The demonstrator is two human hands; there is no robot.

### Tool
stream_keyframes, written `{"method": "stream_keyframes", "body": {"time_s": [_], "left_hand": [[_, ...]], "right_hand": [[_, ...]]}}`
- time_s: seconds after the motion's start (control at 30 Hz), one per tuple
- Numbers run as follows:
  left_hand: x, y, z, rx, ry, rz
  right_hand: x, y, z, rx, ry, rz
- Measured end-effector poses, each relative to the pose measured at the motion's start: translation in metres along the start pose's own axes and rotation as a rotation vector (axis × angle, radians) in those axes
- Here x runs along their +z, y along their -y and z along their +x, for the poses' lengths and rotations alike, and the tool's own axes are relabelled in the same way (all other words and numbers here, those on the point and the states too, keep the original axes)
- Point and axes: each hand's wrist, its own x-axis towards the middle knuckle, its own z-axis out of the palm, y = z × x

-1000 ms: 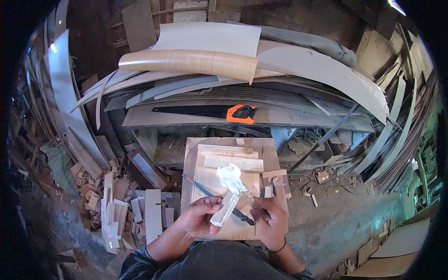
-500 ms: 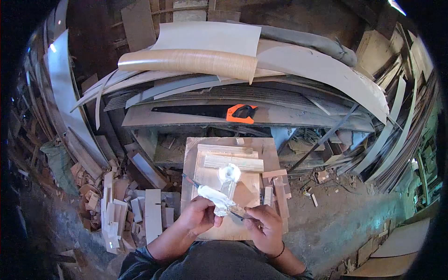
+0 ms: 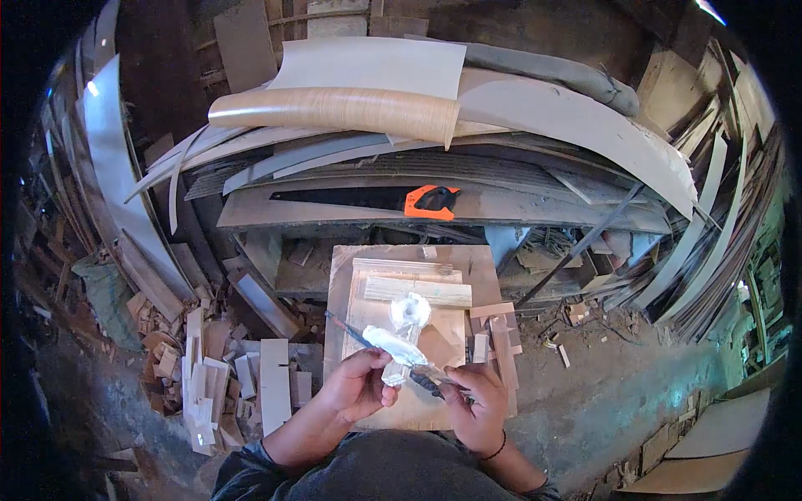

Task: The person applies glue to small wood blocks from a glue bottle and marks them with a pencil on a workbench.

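My right hand [image 3: 476, 402] is closed on the lower end of a thin dark flat tool [image 3: 345, 328], which slants up to the left. White paste [image 3: 393, 344] coats the tool's middle. My left hand [image 3: 357, 387] has its thumb and fingers around the near end of a narrow pale strip [image 3: 394, 373], under the tool; the exact contact is partly hidden. A round white lump [image 3: 409, 310] sits at the strip's far end. Beneath my hands, a wooden board [image 3: 342, 271] carries several flat wood pieces [image 3: 418, 290].
An orange-handled handsaw [image 3: 430, 202] lies on a shelf ahead, below stacked sheets and a curled wood-grain sheet [image 3: 334, 110]. Offcuts [image 3: 205, 380] heap up at the left. Long strips [image 3: 727, 225] lean at the right, and loose scraps [image 3: 562, 355] litter the floor.
The pasted part of the tool has shifted slightly right and up, and more of the dark tool shows near my right hand. My left thumb has moved up a little, uncovering the strip's near end.
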Motion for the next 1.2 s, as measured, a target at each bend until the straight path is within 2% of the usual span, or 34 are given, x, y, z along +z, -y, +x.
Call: {"method": "stream_keyframes", "body": {"time_s": [0.13, 0.33, 0.47, 0.53, 0.57, 0.67, 0.83, 1.07, 1.2], "left_hand": [[-0.001, 0.002, 0.002, 0.044, 0.009, 0.072], [0.002, 0.004, 0.002, 0.028, -0.122, 0.055], [-0.002, 0.003, 0.004, -0.002, -0.126, 0.058], [-0.004, 0.002, 0.003, -0.016, -0.141, 0.063], [-0.004, 0.002, 0.003, -0.015, -0.121, 0.057], [-0.003, 0.002, 0.003, -0.014, -0.077, 0.056], [0.008, 0.002, -0.002, -0.064, -0.096, 0.131], [-0.001, 0.004, -0.001, -0.099, 0.088, 0.098], [-0.013, 0.005, 0.003, -0.023, 0.091, 0.085]], "right_hand": [[0.000, 0.002, 0.002, -0.001, -0.014, -0.012], [0.000, 0.002, 0.002, -0.095, -0.063, -0.100], [-0.003, -0.001, 0.000, -0.128, -0.055, -0.133], [-0.001, -0.004, -0.004, -0.028, -0.062, 0.026], [-0.001, -0.005, -0.005, 0.021, -0.066, 0.106], [-0.003, -0.005, -0.003, 0.025, -0.008, 0.041], [0.002, -0.010, 0.001, 0.084, -0.038, 0.029], [-0.001, -0.005, 0.006, 0.154, -0.067, 0.050], [-0.005, -0.004, 0.003, 0.134, 0.069, 0.130]]}}
